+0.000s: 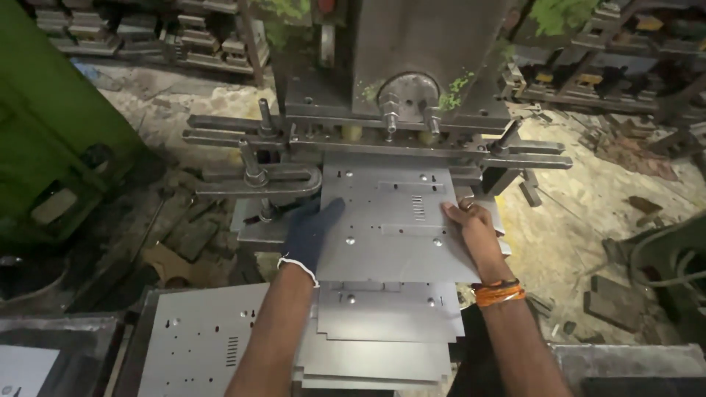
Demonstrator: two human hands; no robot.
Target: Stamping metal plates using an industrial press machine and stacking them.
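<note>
A grey punched metal sheet (393,220) with holes and a slotted vent lies flat on the bed of a press machine (412,81), its far edge under the ram. My left hand (310,234), in a dark blue glove, grips the sheet's left edge. My right hand (471,229), bare with orange thread bands at the wrist, holds the sheet's right edge. Below it, a stack of similar sheets (390,327) lies closer to me.
Another punched sheet (198,342) lies at the lower left. Clamp bars and bolts (254,180) stick out left of the press bed. A green machine (51,117) stands at far left. Metal scraps litter the dirty floor (588,213); racks of parts line the back.
</note>
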